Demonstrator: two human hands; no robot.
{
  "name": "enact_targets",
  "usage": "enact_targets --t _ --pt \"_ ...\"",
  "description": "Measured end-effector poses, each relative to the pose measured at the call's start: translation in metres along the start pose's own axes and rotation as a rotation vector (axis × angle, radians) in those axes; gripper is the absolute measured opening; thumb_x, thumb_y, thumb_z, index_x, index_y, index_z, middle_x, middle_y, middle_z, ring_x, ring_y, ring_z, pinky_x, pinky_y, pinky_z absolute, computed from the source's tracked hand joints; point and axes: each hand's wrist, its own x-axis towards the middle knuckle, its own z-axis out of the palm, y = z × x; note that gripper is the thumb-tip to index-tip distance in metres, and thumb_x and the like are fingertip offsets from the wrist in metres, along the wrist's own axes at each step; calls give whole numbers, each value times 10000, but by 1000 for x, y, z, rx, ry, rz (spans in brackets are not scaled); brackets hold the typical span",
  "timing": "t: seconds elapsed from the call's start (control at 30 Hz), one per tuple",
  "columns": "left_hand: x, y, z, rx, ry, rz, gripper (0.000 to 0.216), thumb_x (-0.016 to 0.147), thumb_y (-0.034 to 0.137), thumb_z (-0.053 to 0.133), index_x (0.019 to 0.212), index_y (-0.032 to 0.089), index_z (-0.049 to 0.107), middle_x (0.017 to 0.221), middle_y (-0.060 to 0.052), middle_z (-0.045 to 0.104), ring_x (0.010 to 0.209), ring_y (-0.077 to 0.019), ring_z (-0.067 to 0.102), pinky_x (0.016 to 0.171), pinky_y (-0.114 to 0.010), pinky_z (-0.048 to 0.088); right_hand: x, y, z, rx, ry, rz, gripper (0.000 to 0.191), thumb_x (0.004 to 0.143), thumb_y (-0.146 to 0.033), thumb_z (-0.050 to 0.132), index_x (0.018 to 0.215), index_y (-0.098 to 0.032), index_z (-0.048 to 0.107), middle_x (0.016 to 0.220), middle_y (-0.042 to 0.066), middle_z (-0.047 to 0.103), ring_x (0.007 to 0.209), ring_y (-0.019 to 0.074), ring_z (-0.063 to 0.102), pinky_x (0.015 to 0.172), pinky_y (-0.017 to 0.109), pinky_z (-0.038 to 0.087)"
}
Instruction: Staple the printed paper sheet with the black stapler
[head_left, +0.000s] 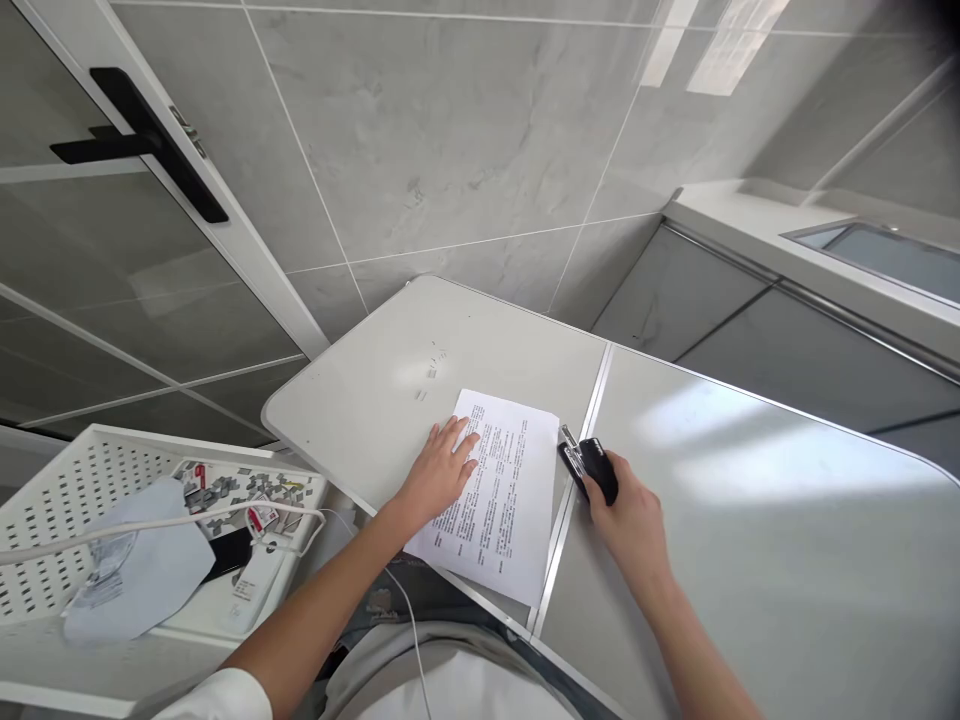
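Printed paper [499, 500] lies on the white folding table [675, 560], close to its front edge. My left hand [442, 468] rests flat on the paper's left side with its fingers spread. In my right hand [628, 515] is a black stapler [598, 468], gripped around its body from the right. The stapler's metal jaw end points toward the paper's upper right corner and stands just beside that edge. Whether any staple sits in the sheet is too small to tell.
Several staple bits [431, 372] lie beyond the paper. A white perforated basket [75, 490] at the left holds paper, small boxes and grey pieces. A white cable [409, 600] hangs past my lap. The tiled wall [450, 130] and a door handle [150, 140] stand behind.
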Motion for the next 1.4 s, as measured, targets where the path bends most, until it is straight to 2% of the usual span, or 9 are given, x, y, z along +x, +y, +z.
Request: enact_targets --t 0.2,0.33,0.43,0.5,0.63,0.83,1.17,1.3,1.4 --pt "11 16 0 13 -25 17 464 1092 379 392 1524 257 508 1676 -134 381 1589 -349 279 1274 -676 217 12 58 -17 -22 220 0 468 942 -462 536 1343 -230 605 1127 124 740 961 330 690 865 454 532" --pt "38 31 -4 -31 -69 104 549 1090 469 374 1542 182 495 1702 -167 324 1616 -334 214 1312 -576 205 17 86 -17 -70 263 7 472 933 -434 534 1340 -210 611 1142 143 730 1006 344 676 865 462 521" --pt "59 48 4 -70 -164 269 704 1038 637 420 1646 292 342 1761 -97 195 1642 -339 99 1318 -603 138 19 88 -12 -105 314 1 476 929 -416 519 1340 -191 609 1155 156 720 1042 356 662 852 465 510" --pt "65 59 17 -48 -229 323 852 974 726 480 1674 284 281 1768 -110 153 1641 -374 42 1307 -646 91 19 87 -9 -114 341 -2 471 922 -410 523 1331 -194 612 1149 151 720 1040 355 660 837 456 503" --pt "56 75 39 9 -220 336 802 1026 701 350 1686 255 254 1775 -108 99 1637 -393 -8 1295 -671 47 20 89 -8 -94 347 -16 454 922 -411 534 1319 -208 614 1135 139 723 1038 347 662 818 436 501" --pt "43 89 43 28 -196 369 851 1012 743 300 1698 247 209 1775 -124 70 1631 -418 -18 1282 -691 43 21 93 -7 -94 357 -15 453 916 -405 545 1318 -212 621 1123 135 730 1018 348 669 816 440 507" --pt "87 128 64 -13 -227 460 862 990 772 321 1683 261 270 1774 -99 130 1634 -410 -5 1272 -696 58 23 97 -15 60 298 103 515 811 -552 695 1227 -249 714 1018 76 784 886 302 710 864 422 539" --pt "100 106 40 -119 -6 388 664 1048 590 420 1613 243 406 1700 -119 333 1580 -347 262 1265 -578 264 24 99 -16 75 274 179 523 792 -584 685 1180 -237 731 987 85 783 885 313 703 871 443 536" --pt "94 54 9 -124 227 34 363 1049 313 465 1327 192 665 1357 -138 619 1252 -277 575 1101 -428 473 23 96 -18 107 299 209 510 792 -571 689 1168 -229 738 986 85 782 917 316 701 886 438 529"
